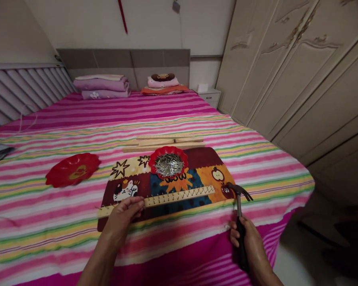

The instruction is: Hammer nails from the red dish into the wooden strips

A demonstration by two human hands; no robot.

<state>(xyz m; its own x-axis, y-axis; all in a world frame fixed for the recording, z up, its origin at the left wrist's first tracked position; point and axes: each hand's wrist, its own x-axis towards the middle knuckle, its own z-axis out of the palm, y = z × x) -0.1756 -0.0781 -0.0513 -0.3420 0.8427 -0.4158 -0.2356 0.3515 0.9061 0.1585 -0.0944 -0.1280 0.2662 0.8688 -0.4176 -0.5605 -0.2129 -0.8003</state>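
Note:
A long wooden strip with a row of nails standing in it lies across a patterned mat. Over the strip, left of its middle, my left hand is closed in a pinch, fingertips at the wood; anything between them is too small to make out. My right hand grips the black handle of a claw hammer, its head raised near the mat's right edge, beyond the strip's right end. Behind the strip stands a red scalloped bowl full of loose nails.
Several bare wooden strips lie behind the bowl. An overturned-looking or tilted red dish rests on the striped bedspread at left. Folded bedding sits by the headboard; wardrobes line the right.

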